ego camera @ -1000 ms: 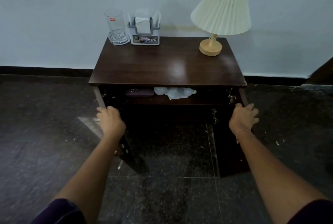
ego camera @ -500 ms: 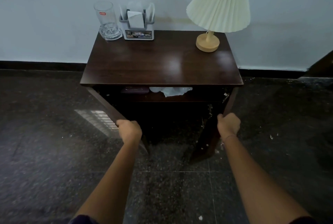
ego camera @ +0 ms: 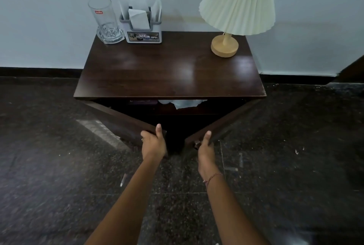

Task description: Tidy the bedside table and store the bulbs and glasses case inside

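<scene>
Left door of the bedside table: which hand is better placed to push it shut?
Left. The left hand grips the left door at its free edge, thumb over the top; the right hand is holding the right door across the gap.

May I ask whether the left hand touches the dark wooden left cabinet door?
Touching. Head view: the left hand grips the edge of the dark wooden left cabinet door.
</scene>
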Motion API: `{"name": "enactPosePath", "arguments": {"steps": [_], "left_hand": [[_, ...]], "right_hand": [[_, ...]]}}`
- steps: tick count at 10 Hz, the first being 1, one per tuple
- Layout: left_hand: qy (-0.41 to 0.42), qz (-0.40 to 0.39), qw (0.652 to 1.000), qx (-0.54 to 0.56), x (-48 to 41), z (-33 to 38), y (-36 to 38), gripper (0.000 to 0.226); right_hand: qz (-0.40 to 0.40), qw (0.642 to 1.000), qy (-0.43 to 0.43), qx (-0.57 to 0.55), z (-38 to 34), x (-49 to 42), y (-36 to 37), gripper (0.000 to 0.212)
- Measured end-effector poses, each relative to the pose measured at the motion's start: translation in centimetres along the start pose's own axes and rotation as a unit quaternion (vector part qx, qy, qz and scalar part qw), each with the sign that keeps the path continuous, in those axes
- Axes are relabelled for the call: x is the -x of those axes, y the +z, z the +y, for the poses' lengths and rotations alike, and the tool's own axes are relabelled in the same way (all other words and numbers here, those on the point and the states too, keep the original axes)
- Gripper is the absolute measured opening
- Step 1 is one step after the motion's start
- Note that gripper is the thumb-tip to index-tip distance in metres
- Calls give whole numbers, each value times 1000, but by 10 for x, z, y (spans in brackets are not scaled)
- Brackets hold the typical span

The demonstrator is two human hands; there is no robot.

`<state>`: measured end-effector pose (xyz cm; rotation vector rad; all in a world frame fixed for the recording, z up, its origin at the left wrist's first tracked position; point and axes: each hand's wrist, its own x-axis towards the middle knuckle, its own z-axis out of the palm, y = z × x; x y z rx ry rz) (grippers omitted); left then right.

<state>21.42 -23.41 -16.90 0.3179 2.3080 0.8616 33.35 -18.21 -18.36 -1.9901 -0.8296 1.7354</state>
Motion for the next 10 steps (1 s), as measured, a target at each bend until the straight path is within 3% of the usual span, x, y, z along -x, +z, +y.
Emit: {"name": "enactPosePath", "arguments": {"steps": [1,2,4,7,8,9,10], "left_hand": [[31,-35,998,33,-4,0,4,62],[48,-70,995,51,-17,-2,5,66],[63,-104,993,5,-37,3,11,52],[58,-164,982,-70,-80,37,21,67],[63,-205,968,-129,-81,33,21,76],[94,-223,950,-198,-68,37,12,74],[134,-211,940,-233,-51,46,2,69]], "right_hand": [[-38,993,-98,60,-3,-13,13,15],[-21,981,-169,95,-14,-31,22,8],[-8,974,-204,100,-30,-48,43,10],[58,956,-228,175,-67,-59,74,10],[63,932,-257,246,-66,-53,73,18],[16,906,-288,310,-56,-41,66,28],[7,871,-326,368,-46,-20,55,30]]}}
